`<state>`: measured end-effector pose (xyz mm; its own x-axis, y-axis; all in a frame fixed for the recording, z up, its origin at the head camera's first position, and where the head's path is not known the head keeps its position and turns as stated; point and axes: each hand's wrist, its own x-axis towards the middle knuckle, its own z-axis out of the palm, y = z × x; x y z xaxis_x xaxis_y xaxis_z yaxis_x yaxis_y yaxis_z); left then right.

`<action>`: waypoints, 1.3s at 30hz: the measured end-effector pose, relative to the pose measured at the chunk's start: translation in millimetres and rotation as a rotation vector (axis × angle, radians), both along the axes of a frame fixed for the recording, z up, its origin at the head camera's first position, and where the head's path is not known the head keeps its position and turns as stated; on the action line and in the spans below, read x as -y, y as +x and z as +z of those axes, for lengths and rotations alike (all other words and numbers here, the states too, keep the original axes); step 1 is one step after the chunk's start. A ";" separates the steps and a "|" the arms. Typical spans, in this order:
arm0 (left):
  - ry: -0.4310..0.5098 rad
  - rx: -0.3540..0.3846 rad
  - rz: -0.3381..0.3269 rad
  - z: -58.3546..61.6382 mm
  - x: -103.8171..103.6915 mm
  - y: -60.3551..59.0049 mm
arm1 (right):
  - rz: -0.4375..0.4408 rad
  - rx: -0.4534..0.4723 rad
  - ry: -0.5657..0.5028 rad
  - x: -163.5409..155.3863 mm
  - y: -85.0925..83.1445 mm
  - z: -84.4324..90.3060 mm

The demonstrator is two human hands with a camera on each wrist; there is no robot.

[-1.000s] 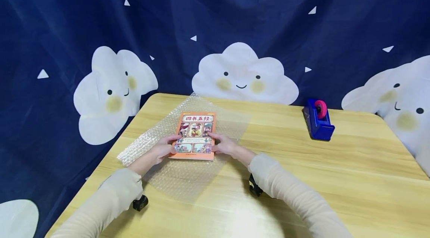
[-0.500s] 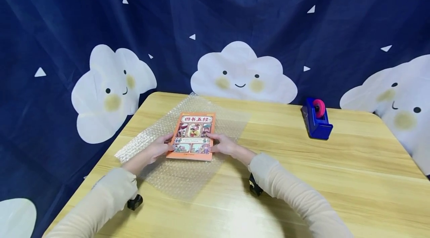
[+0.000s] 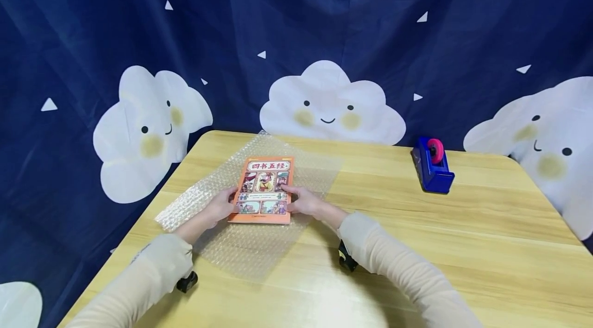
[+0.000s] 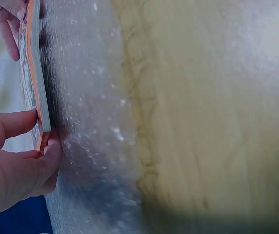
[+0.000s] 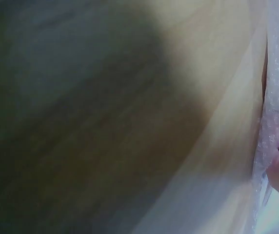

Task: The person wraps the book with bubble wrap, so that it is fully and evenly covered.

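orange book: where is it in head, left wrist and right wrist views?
Head: the orange paperback book lies centre-left, between both hands.
Left wrist: seen edge-on at the left edge, pinched by the left hand.
Right wrist: not in it.
Shared landmark: the clear bubble wrap sheet.

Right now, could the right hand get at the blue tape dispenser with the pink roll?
Probably yes: the right hand holds the orange book on the bubble wrap sheet; only bare wooden table lies between it and the blue tape dispenser, though it must let go first.
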<state>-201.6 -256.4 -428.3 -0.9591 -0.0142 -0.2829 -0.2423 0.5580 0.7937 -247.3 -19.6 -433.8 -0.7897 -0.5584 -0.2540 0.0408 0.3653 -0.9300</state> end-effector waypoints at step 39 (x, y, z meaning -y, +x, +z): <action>0.037 -0.090 -0.411 -4.0 40.4 -11.7 | 0.086 -0.301 0.342 2.9 -1.8 9.8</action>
<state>-213.4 -296.8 -432.3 -0.9038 0.3831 -0.1905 0.0656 0.5641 0.8231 -249.1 -22.5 -424.0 -0.8110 -0.5492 -0.2016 -0.2566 0.6435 -0.7211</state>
